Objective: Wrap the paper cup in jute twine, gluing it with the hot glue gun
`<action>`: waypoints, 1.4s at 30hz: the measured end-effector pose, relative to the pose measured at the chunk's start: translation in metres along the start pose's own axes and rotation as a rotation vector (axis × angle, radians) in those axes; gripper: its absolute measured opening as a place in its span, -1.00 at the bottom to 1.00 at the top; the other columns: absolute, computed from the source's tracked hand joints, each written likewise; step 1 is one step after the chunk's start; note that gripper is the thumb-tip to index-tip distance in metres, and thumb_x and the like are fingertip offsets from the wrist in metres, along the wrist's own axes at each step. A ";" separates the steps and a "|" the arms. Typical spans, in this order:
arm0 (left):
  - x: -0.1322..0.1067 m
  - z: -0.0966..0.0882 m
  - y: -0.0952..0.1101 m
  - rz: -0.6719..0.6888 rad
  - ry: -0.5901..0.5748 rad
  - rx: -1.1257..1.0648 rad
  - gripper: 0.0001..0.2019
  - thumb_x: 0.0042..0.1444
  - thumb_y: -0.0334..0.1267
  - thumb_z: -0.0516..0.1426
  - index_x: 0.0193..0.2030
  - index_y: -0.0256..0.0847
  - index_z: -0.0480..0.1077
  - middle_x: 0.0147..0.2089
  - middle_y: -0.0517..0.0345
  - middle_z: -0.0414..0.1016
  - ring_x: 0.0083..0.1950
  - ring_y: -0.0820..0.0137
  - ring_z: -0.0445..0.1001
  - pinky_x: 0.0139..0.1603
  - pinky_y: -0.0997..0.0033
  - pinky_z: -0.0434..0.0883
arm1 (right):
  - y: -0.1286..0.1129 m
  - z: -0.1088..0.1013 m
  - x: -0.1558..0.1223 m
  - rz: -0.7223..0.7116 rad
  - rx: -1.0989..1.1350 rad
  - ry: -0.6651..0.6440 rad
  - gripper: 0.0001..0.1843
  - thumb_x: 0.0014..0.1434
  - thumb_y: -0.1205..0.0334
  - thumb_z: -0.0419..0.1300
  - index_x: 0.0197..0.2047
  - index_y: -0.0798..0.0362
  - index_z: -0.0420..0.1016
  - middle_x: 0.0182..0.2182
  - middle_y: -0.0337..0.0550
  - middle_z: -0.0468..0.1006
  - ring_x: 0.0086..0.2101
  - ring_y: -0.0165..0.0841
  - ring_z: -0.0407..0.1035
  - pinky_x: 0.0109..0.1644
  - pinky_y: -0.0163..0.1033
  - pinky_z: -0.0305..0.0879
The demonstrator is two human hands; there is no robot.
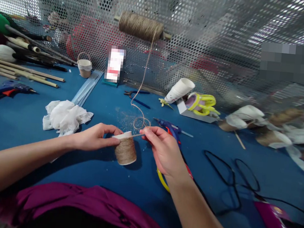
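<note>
My left hand (97,136) grips a small paper cup (126,151) by its upper end, thumb and fingers closed on the white rim. Brown twine is wound around most of the cup's side, with a white band left bare at the top. Pinched between the thumb and fingers of my right hand (162,147) is the twine (138,135), stretched short and straight to the cup. From there it loops on the table and rises to a large twine spool (140,26) mounted on the mesh panel.
Behind the right hand lies a blue glue gun (168,125); yellow-handled scissors (163,181) show below. White lace (67,116) lies left, pliers (137,97) at the back. Paper cups (179,89) lean by a box of yellow tape. A black cord (232,172) and purple power strip (278,226) occupy the right.
</note>
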State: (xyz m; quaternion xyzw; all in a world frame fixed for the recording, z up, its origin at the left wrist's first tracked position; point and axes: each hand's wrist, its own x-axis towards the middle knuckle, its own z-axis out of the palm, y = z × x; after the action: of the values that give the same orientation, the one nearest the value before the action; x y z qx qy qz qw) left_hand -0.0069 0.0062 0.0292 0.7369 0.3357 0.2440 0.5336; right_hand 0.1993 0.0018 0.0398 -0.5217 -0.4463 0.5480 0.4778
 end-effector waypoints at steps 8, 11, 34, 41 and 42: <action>-0.002 -0.001 0.001 0.090 0.002 -0.008 -0.86 0.17 -0.29 0.00 -0.33 -0.30 0.32 0.00 -0.03 0.40 0.02 0.33 0.34 0.07 0.30 0.24 | 0.009 0.000 0.004 0.025 -0.031 0.001 -0.75 -0.16 0.09 0.33 -0.48 0.08 0.44 -0.51 -0.27 0.45 -0.41 -0.44 0.27 -0.23 -0.25 0.14; -0.002 0.000 0.002 0.119 0.003 -0.041 -0.87 0.17 -0.31 0.00 -0.33 -0.31 0.31 0.01 -0.05 0.39 0.04 0.32 0.33 0.09 0.28 0.24 | 0.011 0.001 0.005 0.030 -0.042 -0.007 -0.76 -0.14 0.09 0.31 -0.48 0.08 0.44 -0.52 -0.26 0.44 -0.41 -0.43 0.27 -0.23 -0.25 0.14; -0.005 0.000 0.002 0.197 -0.059 -0.195 -0.88 0.19 -0.34 0.01 -0.31 -0.33 0.31 0.07 -0.13 0.34 0.15 0.26 0.27 0.15 0.22 0.18 | 0.004 0.005 -0.004 0.004 0.010 -0.018 -0.77 -0.11 0.11 0.30 -0.44 0.08 0.43 -0.45 -0.24 0.47 -0.38 -0.44 0.29 -0.18 -0.25 0.18; -0.006 0.001 0.005 0.194 -0.046 -0.219 -0.86 0.19 -0.30 0.02 -0.33 -0.32 0.29 0.05 -0.13 0.36 0.14 0.27 0.27 0.14 0.21 0.19 | 0.010 0.007 -0.003 0.013 0.022 -0.043 -0.78 -0.09 0.10 0.29 -0.45 0.07 0.41 -0.46 -0.23 0.46 -0.35 -0.40 0.32 -0.15 -0.21 0.19; -0.006 0.001 0.005 0.196 -0.047 -0.224 -0.86 0.19 -0.30 0.02 -0.33 -0.32 0.29 0.05 -0.13 0.36 0.14 0.26 0.27 0.14 0.21 0.19 | 0.011 0.008 -0.003 0.012 0.023 -0.048 -0.78 -0.08 0.10 0.29 -0.45 0.07 0.40 -0.46 -0.23 0.46 -0.35 -0.40 0.33 -0.15 -0.21 0.19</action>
State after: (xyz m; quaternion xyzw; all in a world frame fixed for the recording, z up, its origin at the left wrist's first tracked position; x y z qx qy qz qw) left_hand -0.0091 -0.0003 0.0339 0.7074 0.2204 0.3138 0.5937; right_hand 0.1909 -0.0028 0.0296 -0.5055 -0.4481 0.5684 0.4696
